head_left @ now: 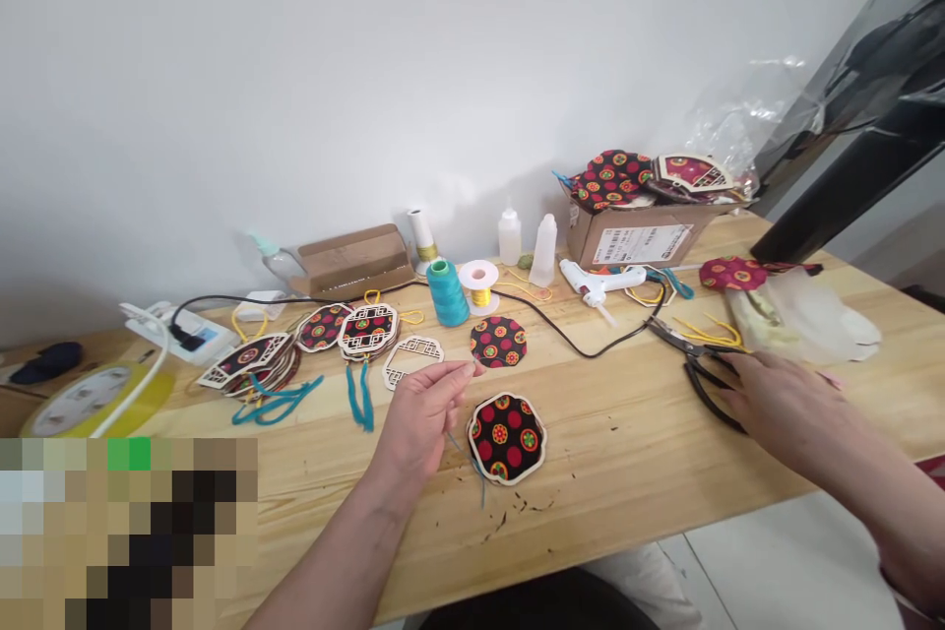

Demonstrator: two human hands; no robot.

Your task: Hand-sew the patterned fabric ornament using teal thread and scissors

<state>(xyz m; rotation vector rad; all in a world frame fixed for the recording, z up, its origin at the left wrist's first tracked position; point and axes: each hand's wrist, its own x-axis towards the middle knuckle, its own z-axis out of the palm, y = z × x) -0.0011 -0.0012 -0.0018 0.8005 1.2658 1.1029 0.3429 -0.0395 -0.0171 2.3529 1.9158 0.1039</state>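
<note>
My left hand (426, 406) is closed, thumb and forefinger pinched on a thin blue thread (482, 492) that hangs down beside a round patterned fabric piece (508, 440). This piece has a pale scalloped wooden rim and lies flat on the table. Over at the right, my right hand (787, 399) has its fingers on the handles of black-handled scissors (694, 350), which rest on the wood with the blades pointing away to the left. Part of the handles is hidden under the fingers. Behind my left hand lie a fabric disc (500, 342) and a wooden lattice frame (399, 366).
A teal thread cone (447, 295) and a spool of yellow cord (479, 288) stand behind. A white glue gun (601, 283) trails a black cable. Finished fabric ornaments (369, 330) lie left. A cardboard box (639, 234) holds more. Dark scraps (504, 517) dot the table's front.
</note>
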